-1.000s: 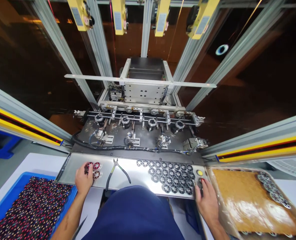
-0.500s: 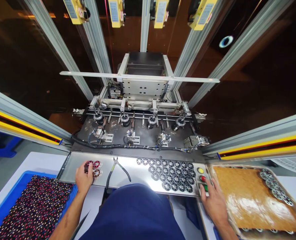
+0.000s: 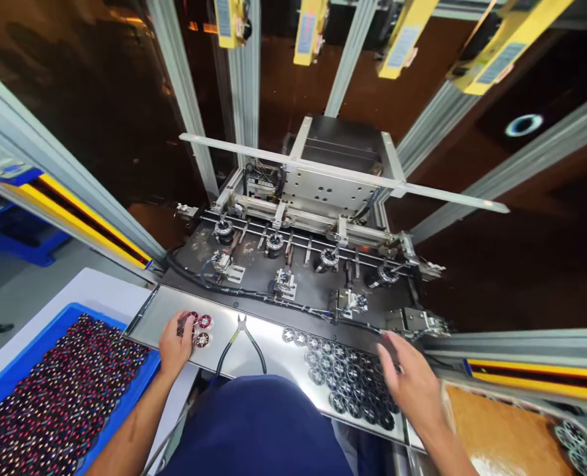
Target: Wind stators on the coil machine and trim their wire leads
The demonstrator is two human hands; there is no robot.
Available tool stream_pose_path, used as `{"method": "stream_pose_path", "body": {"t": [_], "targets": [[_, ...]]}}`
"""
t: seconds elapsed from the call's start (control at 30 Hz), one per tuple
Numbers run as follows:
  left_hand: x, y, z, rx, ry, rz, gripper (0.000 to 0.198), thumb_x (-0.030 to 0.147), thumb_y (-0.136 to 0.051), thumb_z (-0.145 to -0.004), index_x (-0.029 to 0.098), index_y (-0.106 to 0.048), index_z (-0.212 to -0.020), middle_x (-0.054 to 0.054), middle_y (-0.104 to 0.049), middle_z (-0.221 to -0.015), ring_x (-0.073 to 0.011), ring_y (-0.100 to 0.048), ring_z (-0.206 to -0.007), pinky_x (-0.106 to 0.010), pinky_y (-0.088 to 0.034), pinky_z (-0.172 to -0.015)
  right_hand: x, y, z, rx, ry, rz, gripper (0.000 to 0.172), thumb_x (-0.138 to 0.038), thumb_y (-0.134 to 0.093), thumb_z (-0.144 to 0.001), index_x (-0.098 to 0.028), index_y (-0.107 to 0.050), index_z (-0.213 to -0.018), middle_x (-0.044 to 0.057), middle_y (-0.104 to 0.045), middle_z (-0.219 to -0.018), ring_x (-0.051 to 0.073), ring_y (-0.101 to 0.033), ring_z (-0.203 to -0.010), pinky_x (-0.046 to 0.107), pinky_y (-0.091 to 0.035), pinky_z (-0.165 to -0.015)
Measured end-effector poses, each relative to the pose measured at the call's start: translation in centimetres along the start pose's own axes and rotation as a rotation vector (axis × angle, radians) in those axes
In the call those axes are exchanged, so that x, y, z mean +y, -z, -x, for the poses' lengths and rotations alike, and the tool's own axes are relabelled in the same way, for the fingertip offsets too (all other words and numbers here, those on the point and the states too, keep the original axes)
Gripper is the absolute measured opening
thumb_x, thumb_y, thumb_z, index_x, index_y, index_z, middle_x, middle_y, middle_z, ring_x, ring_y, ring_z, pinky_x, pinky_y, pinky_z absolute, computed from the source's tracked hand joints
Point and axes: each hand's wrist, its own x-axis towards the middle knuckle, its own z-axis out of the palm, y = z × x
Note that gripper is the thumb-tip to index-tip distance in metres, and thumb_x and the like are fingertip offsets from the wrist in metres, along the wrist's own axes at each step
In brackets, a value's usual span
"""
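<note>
Head view, near to far. Blue tray at my lower left is packed with small red-wound discs. My left hand rests on the left end of the steel shelf, fingers curled over a small cluster of red-wound discs. One sits under my fingertips, two lie just beside them; whether I actually grip it, I cannot tell. Pliers lie on the shelf just right of that cluster, apart from the hand.

My right hand is spread flat and holds nothing, palm down over the right edge of a patch of silver-and-black discs laid out on the shelf. Whether the palm touches them I cannot tell. The two hands are well apart, with the pliers and bare steel between them. A brown sheet lies at far right.

Beyond the shelf, four round fixtures stand in a row on the machine bed, under a metal carriage.
</note>
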Motion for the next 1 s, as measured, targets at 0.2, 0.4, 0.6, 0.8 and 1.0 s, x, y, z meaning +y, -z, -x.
{"method": "stream_pose_path", "body": {"t": [0.2, 0.4, 0.6, 0.8, 1.0], "targets": [[-0.2, 0.0, 0.0, 0.037, 0.067, 0.138, 0.047, 0.052, -0.052, -0.088, 0.017, -0.058, -0.118, -0.012, -0.073, -0.107, -0.0259, -0.07, -0.099, -0.044, -0.054, -0.094, -12.9, -5.4, -19.5, -0.183, 0.479, -0.334, 0.03, -0.031, -0.051, -0.097, -0.013, -0.065, -0.116, 0.014, -0.071, -0.114, 0.025, -0.064, -0.112, 0.041, -0.051, -0.099], [0.3, 1.1, 0.0, 0.107, 0.12, 0.238, 0.053, 0.047, -0.054, -0.09, 0.016, -0.047, -0.132, -0.016, -0.07, -0.117, -0.025, -0.071, -0.097, -0.042, -0.058, -0.088, -22.3, -16.6, -31.3, -0.497, 0.693, -0.347, 0.028, -0.024, -0.067, -0.087, -0.012, -0.065, -0.111, 0.013, -0.069, -0.108, 0.023, -0.064, -0.101, 0.038, -0.051, -0.092], [1.3, 3.0, -1.4, 0.159, 0.06, 0.221, 0.053, 0.04, -0.054, -0.091, 0.017, -0.041, -0.137, -0.017, -0.067, -0.12, -0.0231, -0.071, -0.095, -0.041, -0.058, -0.086, -26.0, -22.4, -34.1, -0.644, 0.675, -0.372, 0.02, -0.03, -0.062, -0.091, -0.015, -0.063, -0.104, 0.007, -0.062, -0.114, 0.022, -0.058, -0.108, 0.045, -0.047, -0.096], [4.4, 4.0, -7.7, 0.094, -0.156, 0.132, 0.046, 0.036, -0.051, -0.093, 0.015, -0.045, -0.134, -0.015, -0.068, -0.118, -0.0213, -0.07, -0.096, -0.043, -0.055, -0.094, -25.0, -23.9, -33.9, -0.731, 0.316, -0.41, 0.028, -0.034, -0.059, -0.094, -0.016, -0.061, -0.115, 0.009, -0.059, -0.124, 0.023, -0.058, -0.113, 0.046, -0.05, -0.096], [10.8, 0.9, -20.0, -0.198, -0.528, -0.068, 0.045, 0.037, -0.054, -0.091, 0.017, -0.054, -0.132, -0.011, -0.058, -0.138, -0.0261, -0.048, -0.134, -0.046, -0.037, -0.114, -26.3, -26.2, -36.4, -0.915, -0.155, -0.418, 0.033, -0.036, -0.06, -0.094, -0.014, -0.059, -0.118, 0.008, -0.062, -0.116, 0.021, -0.064, -0.099, 0.04, -0.056, -0.084]]}}
